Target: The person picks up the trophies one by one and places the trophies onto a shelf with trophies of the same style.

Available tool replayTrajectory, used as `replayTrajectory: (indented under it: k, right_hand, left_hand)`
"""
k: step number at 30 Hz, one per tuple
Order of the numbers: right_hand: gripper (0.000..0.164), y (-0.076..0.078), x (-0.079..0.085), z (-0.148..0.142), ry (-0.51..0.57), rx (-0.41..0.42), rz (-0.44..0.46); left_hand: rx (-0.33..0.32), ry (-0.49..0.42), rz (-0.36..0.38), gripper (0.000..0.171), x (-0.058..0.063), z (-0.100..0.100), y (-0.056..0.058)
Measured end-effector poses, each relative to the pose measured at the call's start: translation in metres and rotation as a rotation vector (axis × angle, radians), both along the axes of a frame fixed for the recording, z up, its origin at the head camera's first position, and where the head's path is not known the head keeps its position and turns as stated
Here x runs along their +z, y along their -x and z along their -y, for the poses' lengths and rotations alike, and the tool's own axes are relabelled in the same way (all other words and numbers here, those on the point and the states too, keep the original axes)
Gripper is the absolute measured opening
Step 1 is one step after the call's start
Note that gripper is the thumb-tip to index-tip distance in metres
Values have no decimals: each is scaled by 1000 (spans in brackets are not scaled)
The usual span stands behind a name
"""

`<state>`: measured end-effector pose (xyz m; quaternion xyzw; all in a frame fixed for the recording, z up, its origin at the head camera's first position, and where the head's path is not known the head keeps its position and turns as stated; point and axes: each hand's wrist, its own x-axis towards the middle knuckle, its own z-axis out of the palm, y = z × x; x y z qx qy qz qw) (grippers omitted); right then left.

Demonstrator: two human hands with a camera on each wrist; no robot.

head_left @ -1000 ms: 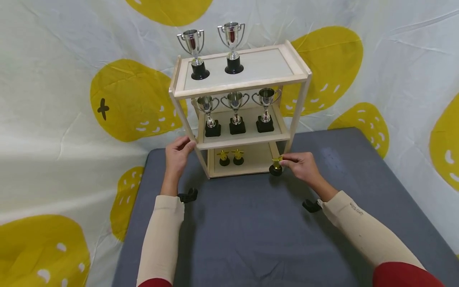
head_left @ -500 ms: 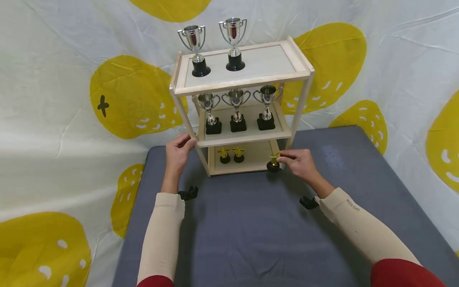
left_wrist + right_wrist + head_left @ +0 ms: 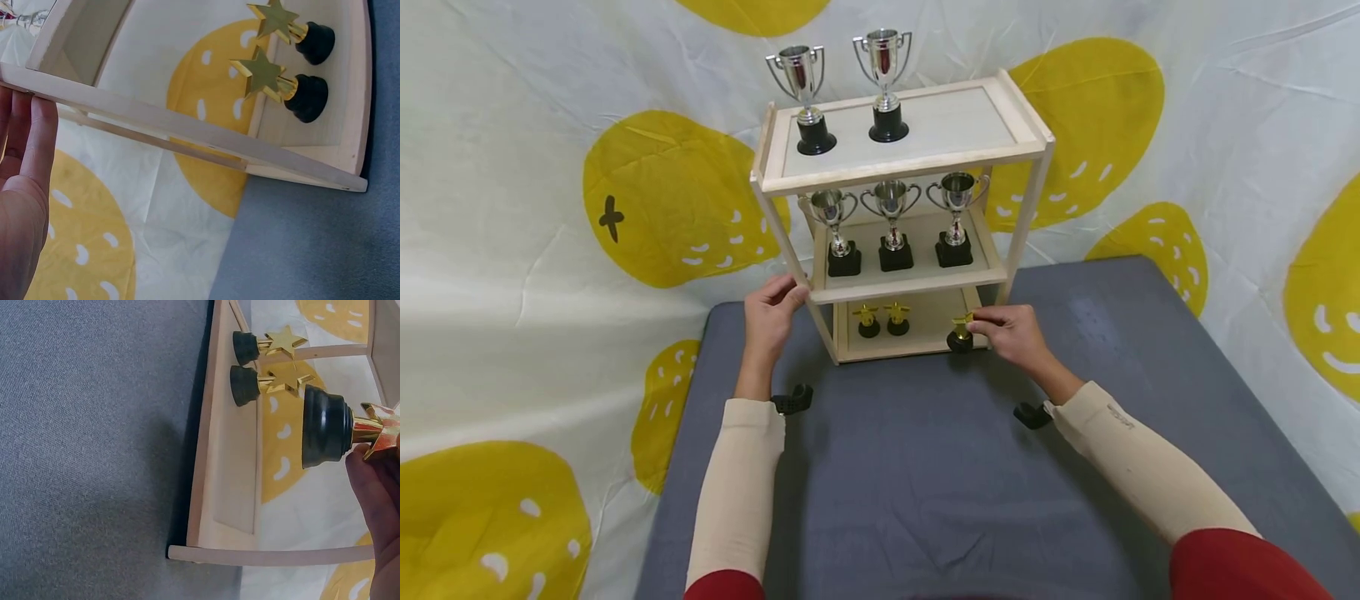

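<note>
My right hand [image 3: 1017, 335] pinches a gold star trophy [image 3: 328, 428] by its star, and its round black base hangs in front of the bottom tier's right end. With fingers and thumb, my left hand [image 3: 767, 321] holds the left front post of a wooden three-tier shelf [image 3: 150, 119] at the middle tier's height. Two more star trophies, one on the left [image 3: 868, 322] and another [image 3: 897, 319] beside it, stand upright on the bottom tier's left half. In the right wrist view the held trophy's star is partly cut off by the frame edge.
Several silver two-handled cups stand on the shelf: a pair on top, including a tall cup [image 3: 885, 83], and three on the middle tier, including a right-hand cup [image 3: 956, 217]. A grey cloth-covered table [image 3: 910, 475] lies below. A patterned curtain [image 3: 655, 50] hangs close behind.
My right hand has carried the star trophy a little leftward, toward the bottom tier. My left hand keeps its hold on the post, and the view has tilted slightly.
</note>
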<state>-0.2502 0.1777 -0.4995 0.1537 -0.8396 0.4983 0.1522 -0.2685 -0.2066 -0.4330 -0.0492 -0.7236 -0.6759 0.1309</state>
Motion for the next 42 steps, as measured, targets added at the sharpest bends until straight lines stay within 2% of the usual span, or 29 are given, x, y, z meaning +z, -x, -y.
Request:
replayTrajectory:
  k: [10, 21, 29, 36, 42]
  right_hand:
    - [15, 6, -3, 6, 1, -6, 54]
    - [14, 16, -3, 12, -22, -21, 16]
    - [14, 19, -10, 21, -33, -25, 53]
    - [11, 23, -11, 29, -22, -2, 2]
    - [12, 25, -9, 33, -31, 5, 12]
  left_hand:
    - [1, -11, -7, 32, -1, 0, 2]
    - [7, -16, -21, 32, -3, 0, 7]
    - [-8, -15, -24, 32, -4, 1, 6]
    - [-15, -13, -31, 31, -3, 0, 5]
    - [-8, -15, -41, 31, -3, 1, 5]
